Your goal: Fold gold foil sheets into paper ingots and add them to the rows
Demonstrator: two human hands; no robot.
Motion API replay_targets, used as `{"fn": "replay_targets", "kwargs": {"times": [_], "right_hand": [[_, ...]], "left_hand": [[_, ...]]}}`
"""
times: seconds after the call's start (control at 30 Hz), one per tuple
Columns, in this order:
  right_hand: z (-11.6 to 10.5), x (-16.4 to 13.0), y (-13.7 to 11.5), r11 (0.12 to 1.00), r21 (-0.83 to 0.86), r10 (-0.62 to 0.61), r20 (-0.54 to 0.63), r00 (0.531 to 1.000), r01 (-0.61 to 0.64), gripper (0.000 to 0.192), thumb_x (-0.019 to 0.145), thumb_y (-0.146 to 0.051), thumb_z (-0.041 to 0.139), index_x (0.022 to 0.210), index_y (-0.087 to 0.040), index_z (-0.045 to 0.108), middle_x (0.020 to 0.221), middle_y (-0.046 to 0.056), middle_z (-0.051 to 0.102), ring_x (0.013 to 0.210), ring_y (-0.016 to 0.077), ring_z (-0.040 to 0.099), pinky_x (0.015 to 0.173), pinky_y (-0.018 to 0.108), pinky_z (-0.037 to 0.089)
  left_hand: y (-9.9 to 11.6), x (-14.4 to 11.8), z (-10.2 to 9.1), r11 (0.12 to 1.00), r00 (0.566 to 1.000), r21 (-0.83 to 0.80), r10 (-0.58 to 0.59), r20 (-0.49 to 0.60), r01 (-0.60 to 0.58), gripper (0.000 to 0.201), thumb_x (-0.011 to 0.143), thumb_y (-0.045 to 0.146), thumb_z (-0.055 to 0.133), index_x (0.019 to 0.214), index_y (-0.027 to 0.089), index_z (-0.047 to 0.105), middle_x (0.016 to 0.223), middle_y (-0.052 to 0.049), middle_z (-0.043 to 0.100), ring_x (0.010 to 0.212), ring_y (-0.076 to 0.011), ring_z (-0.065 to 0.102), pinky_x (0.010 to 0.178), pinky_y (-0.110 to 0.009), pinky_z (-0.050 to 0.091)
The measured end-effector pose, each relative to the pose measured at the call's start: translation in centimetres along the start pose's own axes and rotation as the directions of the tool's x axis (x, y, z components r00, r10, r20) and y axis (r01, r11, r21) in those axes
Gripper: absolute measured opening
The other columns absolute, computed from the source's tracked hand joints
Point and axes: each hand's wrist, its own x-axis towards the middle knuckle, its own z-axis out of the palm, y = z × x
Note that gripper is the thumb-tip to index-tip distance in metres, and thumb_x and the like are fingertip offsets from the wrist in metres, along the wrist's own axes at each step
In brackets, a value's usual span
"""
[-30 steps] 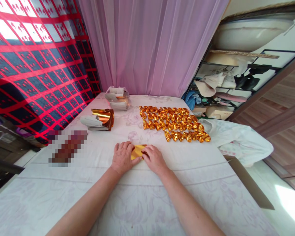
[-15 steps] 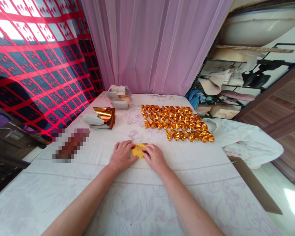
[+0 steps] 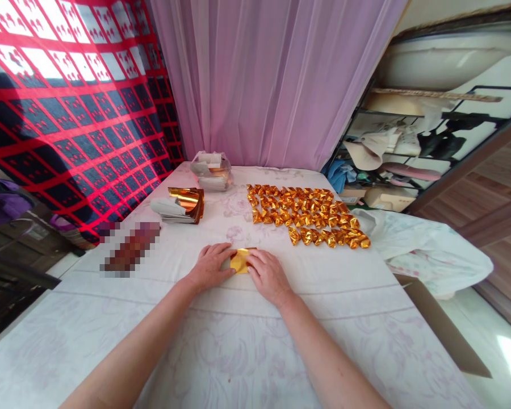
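A small sheet of gold foil paper (image 3: pixel 239 262) lies on the cloth-covered table in front of me, with its shiny side up. My left hand (image 3: pixel 210 268) holds its left edge, thumb at the near corner and fingers at the far one. Across the right part of the sheet, my right hand (image 3: pixel 271 275) grips with fingers bent, hiding that end. Rows of folded gold foil pieces (image 3: pixel 305 206) stand beyond my right hand. Farther left is a stack of foil paper sheets (image 3: pixel 181 205), partly curled up.
Behind the stack sits a clear plastic bag (image 3: pixel 213 171) of more paper. A pixelated reddish patch (image 3: pixel 130 248) covers something at the left. A purple curtain (image 3: pixel 255 85) hangs at the table's far edge. A loaded shelf rack (image 3: pixel 409 156) and a white plastic bag (image 3: pixel 443 250) are on the right.
My right hand has slid slightly further over the foil paper, covering more of its right end. The left hand stays at the left edge. The whole view has shifted a little.
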Motion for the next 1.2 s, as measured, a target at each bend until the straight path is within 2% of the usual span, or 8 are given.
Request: {"fn": "replay_targets", "kwargs": {"times": [0.1,0.27,0.5,0.73,0.9,1.03,1.1,1.2], "right_hand": [[-0.1,-0.1,-1.1,0.995,-0.047,-0.075,0.151,0.986,0.083,0.044,0.098,-0.030,0.043,0.140,-0.019,0.052,0.149,0.010,0.048,0.138,0.0221,0.041,0.116,0.043,0.028],[-0.3,0.0,-2.0,0.988,-0.149,0.082,0.333,0.939,-0.033,0.059,0.100,-0.045,0.035,0.151,-0.015,0.035,0.160,0.010,0.028,0.148,0.0241,0.023,0.120,0.051,0.013],[-0.4,-0.2,-1.7,0.942,-0.264,0.279,0.265,0.923,-0.209,0.071,0.098,-0.056,0.030,0.152,-0.010,0.030,0.161,0.014,0.023,0.149,0.0264,0.018,0.119,0.052,0.012],[-0.7,-0.3,-1.8,0.945,-0.269,0.254,0.259,0.932,-0.183,0.074,0.097,-0.059,0.033,0.152,-0.010,0.031,0.160,0.015,0.025,0.149,0.0280,0.019,0.117,0.056,0.014],[-0.6,-0.3,-1.8,0.945,-0.270,0.256,0.258,0.932,-0.185,0.074,0.097,-0.060,0.033,0.152,-0.010,0.031,0.160,0.016,0.025,0.148,0.0288,0.020,0.116,0.057,0.015],[-0.7,-0.4,-1.8,0.947,-0.268,0.245,0.251,0.937,-0.176,0.074,0.097,-0.060,0.034,0.152,-0.010,0.032,0.160,0.016,0.026,0.148,0.0294,0.020,0.116,0.057,0.016],[-0.7,-0.4,-1.9,0.947,-0.266,0.247,0.248,0.937,-0.180,0.073,0.097,-0.059,0.034,0.151,-0.011,0.033,0.160,0.016,0.026,0.148,0.0292,0.020,0.116,0.056,0.015],[-0.5,-0.5,-1.8,0.946,-0.265,0.252,0.241,0.937,-0.186,0.073,0.097,-0.059,0.033,0.151,-0.009,0.033,0.160,0.016,0.025,0.148,0.0293,0.019,0.117,0.056,0.014]], "left_hand": [[0.0,0.0,0.0,1.000,1.000,0.003,-0.006,0.008,0.006,0.051,0.086,0.042,0.060,0.135,0.031,0.054,0.147,-0.006,0.049,0.136,-0.0272,0.042,0.114,-0.051,0.026],[-0.1,0.2,0.0,1.000,0.999,0.016,-0.016,0.032,0.015,0.054,0.084,0.044,0.062,0.136,0.033,0.053,0.148,-0.005,0.048,0.137,-0.0274,0.041,0.115,-0.050,0.025],[-0.2,0.6,-0.2,0.998,0.997,0.065,-0.031,0.064,0.027,0.055,0.084,0.046,0.061,0.137,0.034,0.053,0.150,-0.006,0.046,0.138,-0.0273,0.041,0.115,-0.049,0.027],[1.0,0.7,-0.8,0.990,0.999,0.142,-0.017,0.045,0.011,0.049,0.084,0.041,0.059,0.132,0.031,0.058,0.148,-0.009,0.049,0.135,-0.0316,0.045,0.108,-0.055,0.035],[2.9,-1.6,-0.2,0.980,0.997,0.187,0.072,0.001,-0.071,0.041,0.094,0.024,0.042,0.130,0.036,0.059,0.151,0.000,0.046,0.143,-0.0247,0.034,0.117,-0.057,0.019],[3.5,-3.1,0.1,0.972,0.995,0.216,0.100,-0.021,-0.093,0.041,0.097,0.034,0.042,0.136,0.031,0.056,0.155,-0.003,0.041,0.148,-0.0315,0.021,0.117,-0.063,0.007],[3.5,-3.4,0.1,0.965,0.990,0.223,0.141,-0.013,-0.135,0.042,0.097,0.037,0.044,0.137,0.031,0.055,0.156,-0.002,0.039,0.150,-0.0293,0.017,0.119,-0.059,0.000],[2.9,-3.5,0.4,0.959,0.983,0.217,0.184,0.022,-0.185,0.045,0.099,0.041,0.040,0.141,0.030,0.050,0.151,-0.003,0.047,0.148,-0.0258,0.025,0.120,-0.056,-0.001]]}}
